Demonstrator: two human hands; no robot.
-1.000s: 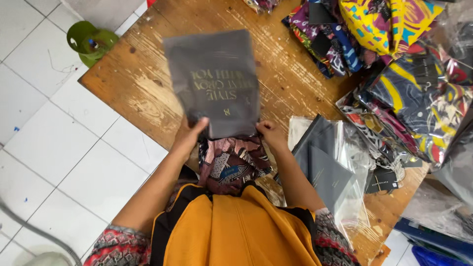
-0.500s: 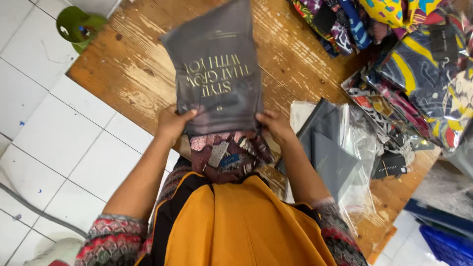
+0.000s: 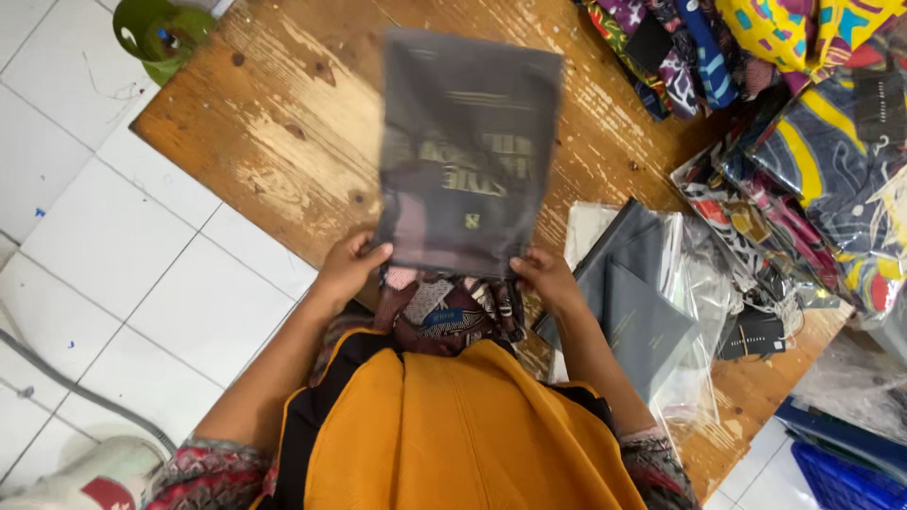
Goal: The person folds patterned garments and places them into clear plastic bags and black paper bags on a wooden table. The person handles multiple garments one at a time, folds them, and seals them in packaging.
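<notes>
I hold a flat dark grey plastic bag [image 3: 465, 151] with pale lettering over the wooden table [image 3: 283, 142]. My left hand [image 3: 348, 269] grips its near left corner. My right hand [image 3: 546, 280] grips its near right corner. The bag is blurred and stretches away from me. Just under its near edge lies a folded patterned cloth [image 3: 452, 316] in maroon, white and black, half hidden by my orange top.
A stack of grey bags in clear plastic [image 3: 642, 302] lies right of my right hand. Colourful patterned fabrics [image 3: 812, 104] pile at the far right. A green object [image 3: 159, 33] sits off the table's far left corner. Blue crates [image 3: 841, 453] stand at lower right.
The bag has shifted right and flapped, its near edge lifting off the patterned cloth. Both hands keep their hold on its near corners.
</notes>
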